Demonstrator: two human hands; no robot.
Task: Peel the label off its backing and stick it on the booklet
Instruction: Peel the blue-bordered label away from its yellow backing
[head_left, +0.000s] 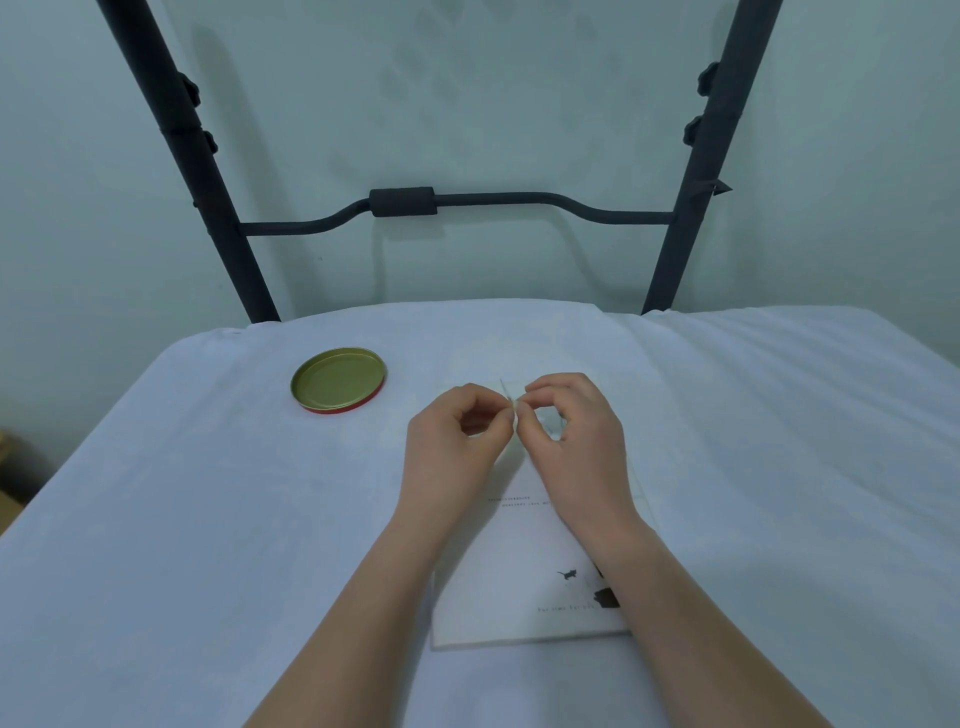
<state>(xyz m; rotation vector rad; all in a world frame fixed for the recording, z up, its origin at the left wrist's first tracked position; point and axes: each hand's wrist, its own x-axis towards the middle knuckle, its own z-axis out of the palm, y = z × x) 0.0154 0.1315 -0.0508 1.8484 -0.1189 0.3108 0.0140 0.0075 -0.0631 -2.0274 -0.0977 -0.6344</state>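
Observation:
A white booklet (524, 582) with small black print and a little black cat drawing lies flat on the cloth, partly under my forearms. Above its far end, my left hand (457, 436) and my right hand (571, 431) meet fingertip to fingertip. Both pinch a small, thin, pale label sheet (509, 397) held edge-on, so only a sliver shows between the fingers. Whether the label has come apart from its backing cannot be told.
A round tin lid (338, 380), gold inside with a red rim, lies upturned to the left of my hands. A white cloth (208, 519) covers the table. A black metal frame (402, 202) stands behind the table's far edge, against a pale wall.

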